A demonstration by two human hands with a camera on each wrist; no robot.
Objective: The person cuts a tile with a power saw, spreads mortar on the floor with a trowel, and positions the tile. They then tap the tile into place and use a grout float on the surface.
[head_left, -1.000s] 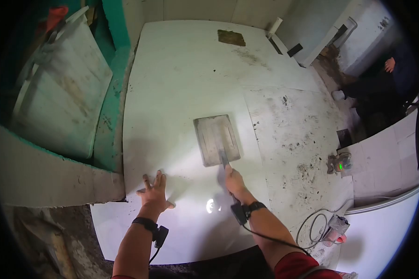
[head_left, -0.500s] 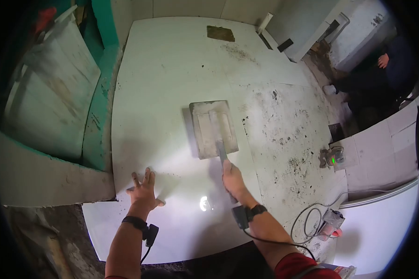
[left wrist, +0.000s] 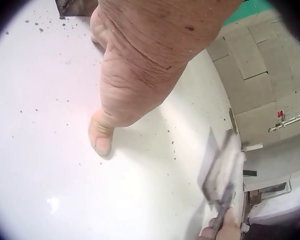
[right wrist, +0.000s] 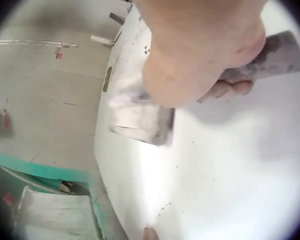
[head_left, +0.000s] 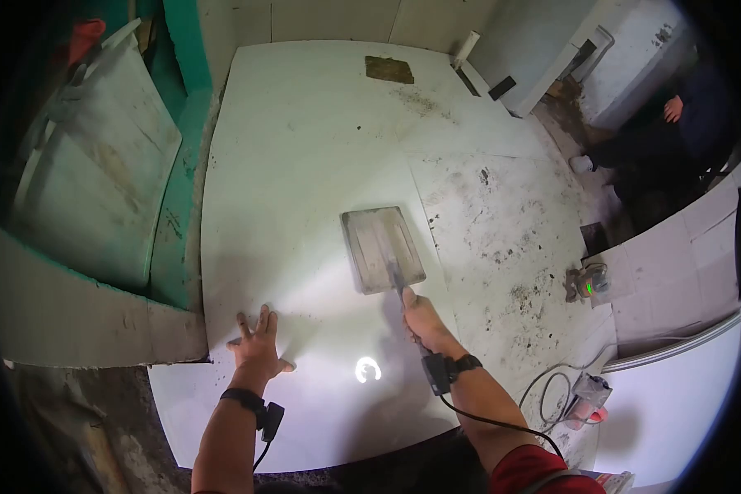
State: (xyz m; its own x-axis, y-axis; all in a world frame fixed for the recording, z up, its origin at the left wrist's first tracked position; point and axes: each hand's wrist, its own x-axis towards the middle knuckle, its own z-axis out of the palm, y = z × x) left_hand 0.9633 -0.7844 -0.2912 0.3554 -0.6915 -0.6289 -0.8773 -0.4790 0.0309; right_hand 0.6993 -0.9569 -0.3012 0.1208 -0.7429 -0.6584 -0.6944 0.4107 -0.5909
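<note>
A large glossy white tile (head_left: 300, 432) covers the floor, with fine crumbs scattered on it. My right hand (head_left: 424, 319) grips the dark handle of a flat, rectangular tile-tamping paddle (head_left: 384, 249). The paddle's broad grey plate lies low over the tile, ahead of the hand, and is blurred in both wrist views. In the right wrist view, fingers curl round the thick handle (right wrist: 282, 54), whose butt end sticks out behind the palm. To the left, my left hand (head_left: 257, 346) rests on the tile with fingers spread, its thumb (left wrist: 102, 137) touching the surface.
A dirtier, speckled tile area (head_left: 502, 239) adjoins on the right. Near the right edge stand a small device with a green light (head_left: 589, 286) and a coiled cable (head_left: 543, 391). A raised ledge (head_left: 99, 329) borders the left. Another person (head_left: 659, 156) sits at the far right.
The paddle lifted off the tile half a second ago and has come back down low over it, in my right hand's grip. My left hand stays in place on the tile.
</note>
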